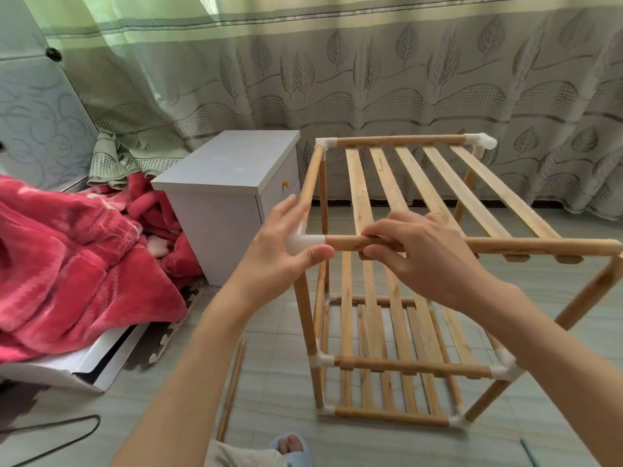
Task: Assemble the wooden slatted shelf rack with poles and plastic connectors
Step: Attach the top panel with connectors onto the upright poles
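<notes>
Blanket, red, heaped at far left; white cabinet beside it. Loose pole on the tiled floor. Left hand: fingers and thumb curled round the white plastic connector at the near-left top corner of the shelf rack. Right hand, just beside: pinches the front top pole next to that connector. Rack stands on the floor, centre to right, before the leaf-patterned curtain.
</notes>
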`<state>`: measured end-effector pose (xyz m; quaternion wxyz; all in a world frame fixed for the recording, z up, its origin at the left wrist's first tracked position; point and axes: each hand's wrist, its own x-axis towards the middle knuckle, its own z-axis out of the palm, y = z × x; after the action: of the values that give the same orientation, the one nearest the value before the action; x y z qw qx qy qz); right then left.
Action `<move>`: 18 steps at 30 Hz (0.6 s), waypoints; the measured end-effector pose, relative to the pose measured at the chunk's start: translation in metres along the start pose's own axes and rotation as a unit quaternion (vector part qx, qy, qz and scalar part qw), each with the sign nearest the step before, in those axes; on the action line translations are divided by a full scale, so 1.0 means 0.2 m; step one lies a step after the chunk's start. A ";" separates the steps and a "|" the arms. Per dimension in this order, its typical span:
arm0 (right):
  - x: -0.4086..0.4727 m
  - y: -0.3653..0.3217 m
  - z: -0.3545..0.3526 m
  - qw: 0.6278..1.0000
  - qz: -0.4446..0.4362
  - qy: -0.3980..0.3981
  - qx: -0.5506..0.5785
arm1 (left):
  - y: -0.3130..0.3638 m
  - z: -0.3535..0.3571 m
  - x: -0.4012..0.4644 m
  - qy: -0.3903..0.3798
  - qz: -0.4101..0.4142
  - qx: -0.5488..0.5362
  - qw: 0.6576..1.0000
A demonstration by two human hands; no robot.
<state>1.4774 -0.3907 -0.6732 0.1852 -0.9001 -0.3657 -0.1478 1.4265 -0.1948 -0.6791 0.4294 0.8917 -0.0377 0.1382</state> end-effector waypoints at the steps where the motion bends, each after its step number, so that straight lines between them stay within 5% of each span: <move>1: 0.00 0.00 0.00 1.000 -0.001 -0.003 0.000 | -0.01 -0.01 0.01 -0.011 -0.012 -0.022 1.000; 5: -0.03 0.01 0.00 1.000 -0.009 -0.010 0.004 | -0.05 0.03 0.05 -0.017 -0.037 -0.159 0.986; 9: -0.04 0.02 0.00 1.000 -0.020 0.001 0.007 | 0.00 0.12 0.12 0.084 -0.051 -0.232 0.968; 18: -0.03 0.03 0.03 0.998 -0.043 0.054 0.004 | -0.03 0.18 0.14 0.200 0.046 -0.137 0.969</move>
<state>1.4796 -0.3957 -0.6818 0.2014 -0.8738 -0.3938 -0.2022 1.4619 -0.2182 -0.6976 0.5398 0.7758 -0.0106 0.3266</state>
